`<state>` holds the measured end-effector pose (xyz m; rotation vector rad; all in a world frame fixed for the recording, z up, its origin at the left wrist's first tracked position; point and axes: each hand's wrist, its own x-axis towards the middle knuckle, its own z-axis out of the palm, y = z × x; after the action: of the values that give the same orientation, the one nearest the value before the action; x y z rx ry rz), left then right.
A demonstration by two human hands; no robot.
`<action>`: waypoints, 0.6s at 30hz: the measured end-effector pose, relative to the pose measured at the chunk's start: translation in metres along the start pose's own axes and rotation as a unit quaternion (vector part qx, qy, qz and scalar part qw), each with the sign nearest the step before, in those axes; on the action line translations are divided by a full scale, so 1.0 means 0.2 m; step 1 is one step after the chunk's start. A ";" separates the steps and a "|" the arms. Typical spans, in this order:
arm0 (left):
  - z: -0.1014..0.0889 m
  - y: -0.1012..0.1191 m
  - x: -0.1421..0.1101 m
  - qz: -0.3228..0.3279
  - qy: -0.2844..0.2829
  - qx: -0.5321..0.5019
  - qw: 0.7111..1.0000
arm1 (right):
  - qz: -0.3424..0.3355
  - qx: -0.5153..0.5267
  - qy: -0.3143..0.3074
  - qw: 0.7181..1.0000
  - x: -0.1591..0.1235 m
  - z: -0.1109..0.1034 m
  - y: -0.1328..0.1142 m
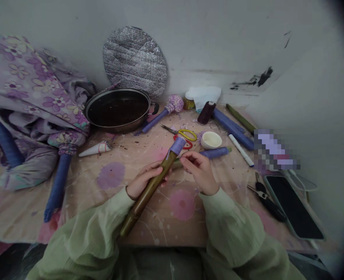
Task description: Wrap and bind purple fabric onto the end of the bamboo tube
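Note:
A brownish-green bamboo tube slants up and away from my body, its far end wrapped in purple cloth. My left hand is closed round the tube below the wrapping, thumb on top. Just right of the wrapped end, my right hand is pinched, thumb against fingertips; whatever lies between them is too small to make out. Behind that hand lies a stick wrapped in blue-purple cloth, partly hidden. Beyond the tube's end are yellow-handled scissors and red-handled scissors, the latter partly covered.
A dark pan stands at the back, near a flower-patterned cloth bundle. A white bowl, a dark thread spool, a white marker, a phone and black-handled tools lie rightward. A paper cone is left.

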<state>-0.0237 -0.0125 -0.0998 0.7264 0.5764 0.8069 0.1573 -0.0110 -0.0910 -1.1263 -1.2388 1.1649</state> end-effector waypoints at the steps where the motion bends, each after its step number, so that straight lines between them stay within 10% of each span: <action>1: 0.00 0.00 0.00 -0.001 0.004 0.005 1.000 | -0.001 -0.001 0.000 1.000 0.00 0.00 0.00; 18: 0.02 0.01 -0.01 -0.009 0.030 -0.006 0.999 | -0.002 0.024 0.020 1.000 -0.01 0.00 0.00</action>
<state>-0.0232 -0.0147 -0.0957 0.6864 0.6313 0.8172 0.1572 -0.0126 -0.0912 -1.1062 -1.1767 1.1574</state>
